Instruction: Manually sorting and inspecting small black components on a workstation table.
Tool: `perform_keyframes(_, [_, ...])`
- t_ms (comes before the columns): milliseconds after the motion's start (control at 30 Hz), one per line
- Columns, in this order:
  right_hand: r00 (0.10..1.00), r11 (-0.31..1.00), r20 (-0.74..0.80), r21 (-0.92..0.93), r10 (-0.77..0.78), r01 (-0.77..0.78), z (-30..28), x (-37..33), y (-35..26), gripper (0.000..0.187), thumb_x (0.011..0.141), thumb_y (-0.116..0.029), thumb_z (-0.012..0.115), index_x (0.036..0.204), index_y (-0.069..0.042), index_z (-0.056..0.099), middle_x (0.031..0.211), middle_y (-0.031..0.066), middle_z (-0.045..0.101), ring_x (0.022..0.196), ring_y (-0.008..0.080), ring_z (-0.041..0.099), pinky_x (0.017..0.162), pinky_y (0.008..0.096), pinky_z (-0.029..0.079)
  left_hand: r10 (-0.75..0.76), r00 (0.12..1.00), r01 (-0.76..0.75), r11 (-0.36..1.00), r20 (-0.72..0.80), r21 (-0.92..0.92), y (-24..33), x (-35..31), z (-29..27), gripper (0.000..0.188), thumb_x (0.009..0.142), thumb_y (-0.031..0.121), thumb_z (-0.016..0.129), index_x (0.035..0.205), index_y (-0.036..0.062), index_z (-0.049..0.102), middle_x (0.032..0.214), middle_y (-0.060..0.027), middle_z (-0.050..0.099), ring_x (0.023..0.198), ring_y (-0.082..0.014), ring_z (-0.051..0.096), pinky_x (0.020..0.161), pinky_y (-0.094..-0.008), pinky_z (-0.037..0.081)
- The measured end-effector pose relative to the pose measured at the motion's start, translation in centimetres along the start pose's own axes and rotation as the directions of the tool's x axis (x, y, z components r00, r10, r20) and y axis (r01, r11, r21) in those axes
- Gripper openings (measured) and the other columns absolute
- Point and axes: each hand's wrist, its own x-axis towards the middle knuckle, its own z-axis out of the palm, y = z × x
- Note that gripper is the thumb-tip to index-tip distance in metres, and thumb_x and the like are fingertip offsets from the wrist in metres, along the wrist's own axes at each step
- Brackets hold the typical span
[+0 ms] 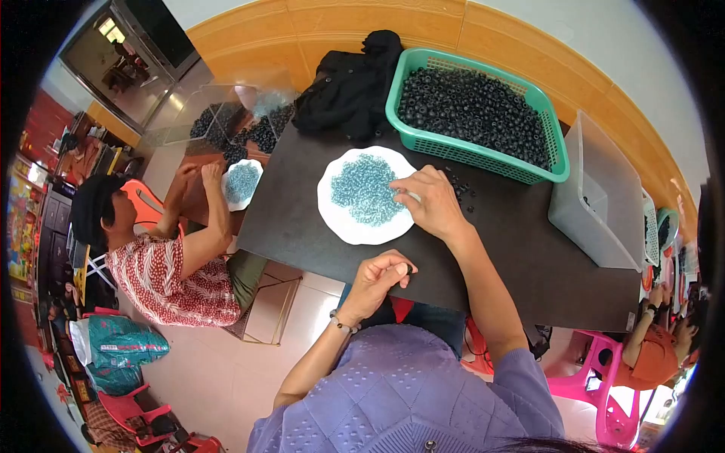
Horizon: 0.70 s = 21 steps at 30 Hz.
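A white scalloped plate (330,219) heaped with small pale blue, clear-looking pieces (366,189) lies on the dark table before me. My right hand (430,202) reaches over the plate's right side, thumb and index finger close together at the edge of the heap; anything between them is too small to make out. Nearer to me, at the table's front edge, my left hand (377,281) is curled with a small black round piece (408,268) between thumb and fingers. Several loose black pieces (462,190) lie just beyond my right wrist.
At the back stands a green plastic basket (483,157) full of black round pieces. A translucent bin (596,200) is at its right, black cloth (351,87) at its left. On the left another person (177,272) sits at a lower table with a similar plate (242,185). A pink stool (596,385) stands right.
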Motion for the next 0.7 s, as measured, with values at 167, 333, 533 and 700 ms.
perform_keyframes(167, [0.996,0.994,0.048,0.082,0.075,-0.078,0.0,-0.1,-0.4,0.025,0.073,-0.015,0.073,0.097,-0.010,0.069,0.083,0.0028,0.066,0.081,0.0228,0.055,0.074,0.0359,0.042,-0.076,0.997,0.075,0.997,0.016,0.029,1.7,0.4,0.8,0.023,0.092,0.019,0.060,0.092,-0.0033,0.064,0.091,-0.0069,0.057,0.075,-0.0107,0.050,0.069,-0.0244,0.042])
perform_keyframes(333, [0.995,0.988,-0.009,0.119,0.098,-0.096,-0.6,0.2,0.3,0.025,0.074,-0.015,0.073,0.097,-0.008,0.068,0.086,0.0050,0.066,0.083,0.0245,0.055,0.075,0.0359,0.043,-0.113,0.981,0.121,0.992,0.160,-0.040,3.3,1.5,1.6,0.032,0.091,0.028,0.061,0.088,-0.0034,0.063,0.089,-0.0090,0.057,0.076,-0.0135,0.051,0.072,-0.0263,0.040])
perform_keyframes(533, [0.988,0.983,-0.070,0.131,0.137,-0.127,-0.7,0.0,1.3,0.021,0.075,-0.012,0.070,0.095,-0.007,0.068,0.088,0.0050,0.066,0.083,0.0246,0.055,0.075,0.0355,0.043,-0.264,0.847,0.360,0.923,0.461,-0.133,3.7,3.5,3.2,0.026,0.096,0.025,0.054,0.098,-0.0006,0.059,0.093,-0.0073,0.055,0.086,-0.0154,0.056,0.081,-0.0290,0.042])
perform_keyframes(700, [0.991,0.986,-0.062,0.123,0.120,-0.111,-0.5,0.1,1.2,0.019,0.075,-0.008,0.069,0.094,-0.008,0.069,0.090,0.0032,0.065,0.085,0.0237,0.054,0.075,0.0356,0.043,-0.252,0.894,0.318,0.939,0.370,-0.129,4.1,4.3,3.0,0.035,0.093,0.032,0.056,0.092,-0.0027,0.061,0.090,-0.0118,0.055,0.085,-0.0195,0.055,0.077,-0.0313,0.043])
